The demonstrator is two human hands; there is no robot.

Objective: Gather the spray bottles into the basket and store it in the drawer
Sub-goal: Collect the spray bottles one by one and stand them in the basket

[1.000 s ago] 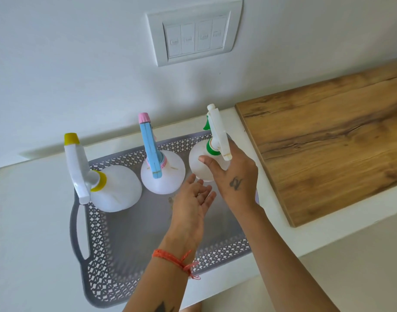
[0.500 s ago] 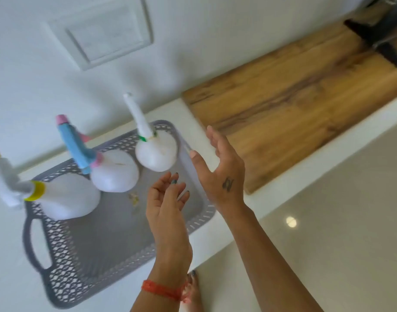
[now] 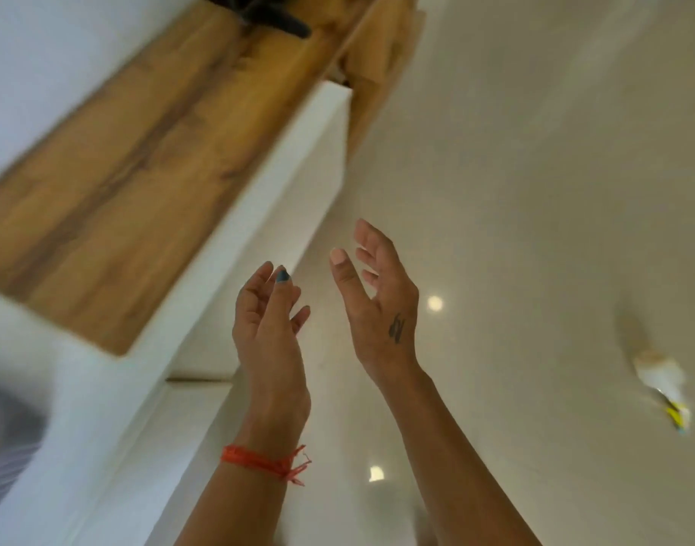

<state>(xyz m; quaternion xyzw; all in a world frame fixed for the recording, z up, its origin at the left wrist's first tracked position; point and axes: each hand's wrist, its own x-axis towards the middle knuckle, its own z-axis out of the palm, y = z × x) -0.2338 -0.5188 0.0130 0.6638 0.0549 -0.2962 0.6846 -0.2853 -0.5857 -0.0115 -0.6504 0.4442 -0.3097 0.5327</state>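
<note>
Both my hands are raised in front of me over the floor, empty, with fingers apart. My left hand [image 3: 269, 321], with an orange thread at the wrist, is beside my right hand [image 3: 377, 301], palms facing each other. Only a blurred grey corner of the basket [image 3: 7, 419] shows at the far left edge, on the white counter [image 3: 113, 392]. The spray bottles in it are out of view. On the floor at the right lies a blurred white bottle-like object [image 3: 659, 378] with a yellow tip; I cannot tell what it is.
A wooden board [image 3: 113, 179] lies on the white counter at upper left, with a dark object [image 3: 267, 13] at its far end. A wooden panel [image 3: 377, 69] stands past the counter's end. Glossy cream floor [image 3: 535, 191] fills the right half.
The view has swung right, from the basket to the floor. My right hand let go of the green-collared bottle, and both hands drew away from the basket, empty.
</note>
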